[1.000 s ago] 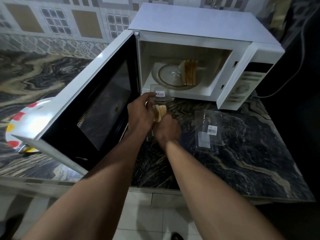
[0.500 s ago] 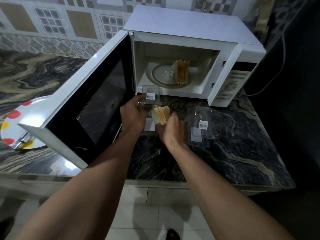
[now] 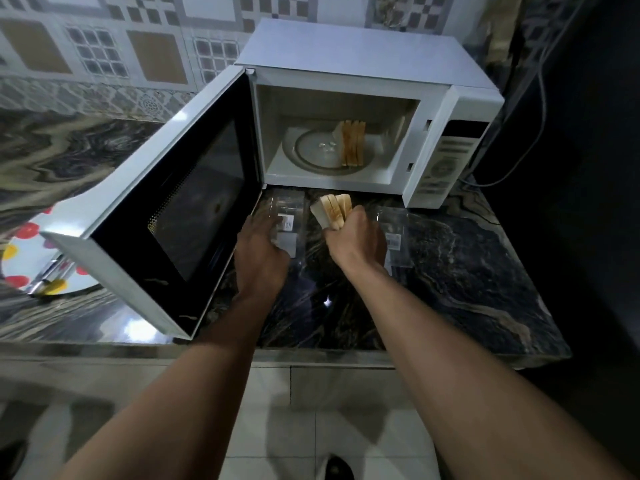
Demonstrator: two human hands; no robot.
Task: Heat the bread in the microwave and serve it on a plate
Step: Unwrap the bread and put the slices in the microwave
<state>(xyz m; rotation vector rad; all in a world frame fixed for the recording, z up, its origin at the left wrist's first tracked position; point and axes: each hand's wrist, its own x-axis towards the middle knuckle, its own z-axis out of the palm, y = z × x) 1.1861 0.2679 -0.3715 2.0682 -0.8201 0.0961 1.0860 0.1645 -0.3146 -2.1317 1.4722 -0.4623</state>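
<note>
The right hand (image 3: 353,233) clasps a stack of bread slices (image 3: 332,211) before the open microwave (image 3: 363,64) — the left hand (image 3: 261,251) touches a clear wrapper (image 3: 289,211), grip unclear.

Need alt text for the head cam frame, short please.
A person's right hand holds a stack of bread slices in front of an open microwave, where more bread stands on the turntable. The left hand is on a clear wrapper on the marble counter; a second wrapper lies to the right, a dotted plate far left.
</note>
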